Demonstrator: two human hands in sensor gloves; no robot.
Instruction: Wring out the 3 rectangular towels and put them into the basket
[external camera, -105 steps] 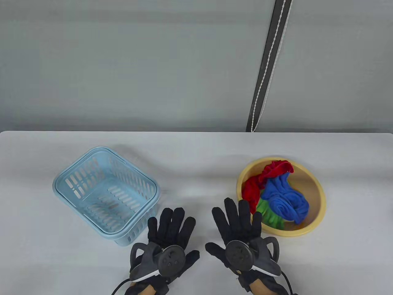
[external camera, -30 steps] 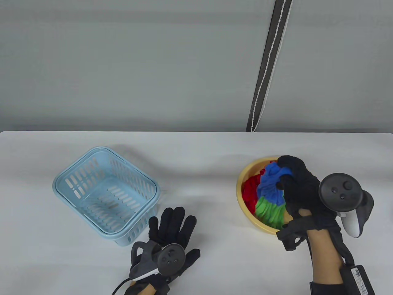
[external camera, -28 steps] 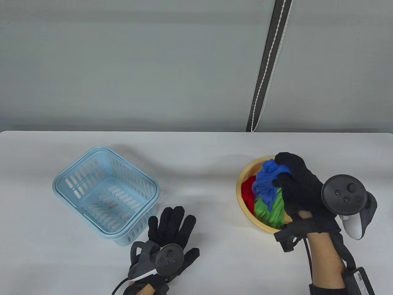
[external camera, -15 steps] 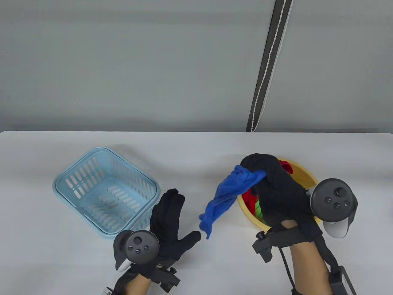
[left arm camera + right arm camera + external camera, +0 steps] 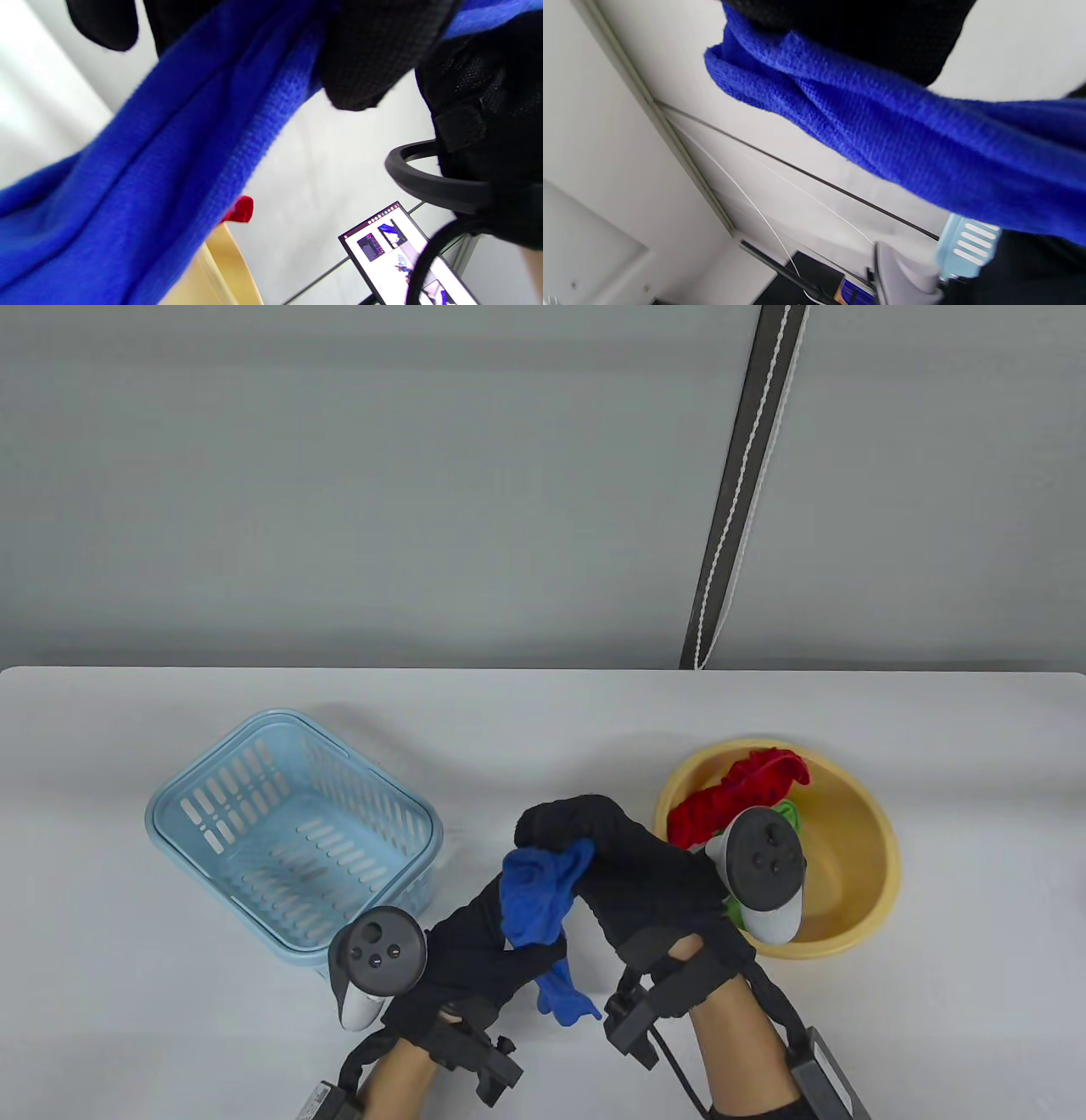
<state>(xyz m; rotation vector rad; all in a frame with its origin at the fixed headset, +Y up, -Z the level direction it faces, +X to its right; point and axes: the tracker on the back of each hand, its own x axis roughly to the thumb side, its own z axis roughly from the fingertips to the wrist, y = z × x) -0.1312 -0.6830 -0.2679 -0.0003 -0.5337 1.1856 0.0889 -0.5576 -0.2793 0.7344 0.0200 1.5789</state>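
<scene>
Between basket (image 5: 212, 814) and bowl (image 5: 857, 848), both hands' grips, left hand (image 5: 475, 954) and right hand (image 5: 645, 882), clutch one blue towel (image 5: 534, 895).

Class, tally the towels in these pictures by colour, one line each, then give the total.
Blue towel: 1
Red towel: 1
Green towel: 1
Total: 3

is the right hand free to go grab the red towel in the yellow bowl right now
Probably not yet: the right hand grips the blue towel together with the left hand. The red towel lies uncovered in the yellow bowl.
</scene>
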